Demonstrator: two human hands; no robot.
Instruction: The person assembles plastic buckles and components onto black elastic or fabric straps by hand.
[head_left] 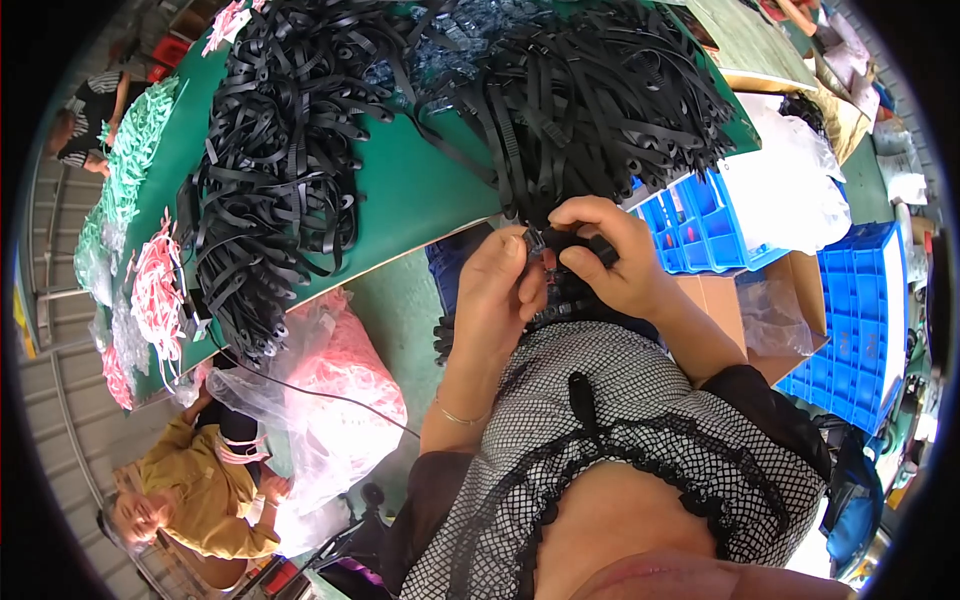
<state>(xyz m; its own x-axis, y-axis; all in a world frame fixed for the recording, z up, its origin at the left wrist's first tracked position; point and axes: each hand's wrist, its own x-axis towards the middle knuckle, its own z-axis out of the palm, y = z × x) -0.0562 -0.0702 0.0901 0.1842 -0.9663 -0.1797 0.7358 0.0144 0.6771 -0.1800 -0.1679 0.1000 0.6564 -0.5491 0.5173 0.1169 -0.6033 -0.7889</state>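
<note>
In front of my body, close to the near edge of the table, both hands are together on one black strap. The fingers of my left hand are closed on a small dark plastic piece, perhaps a buckle, at the strap's end. My right hand pinches the strap between thumb and forefinger, just to the right of it. The details between the fingertips are too small to make out. Beyond my hands a large heap of black straps hangs over the table edge, and a second strap heap lies to the left.
The green table holds the heaps and dark translucent plastic pieces. Blue crates and a cardboard box stand right. Pink straps in a plastic bag sit lower left, near a seated person.
</note>
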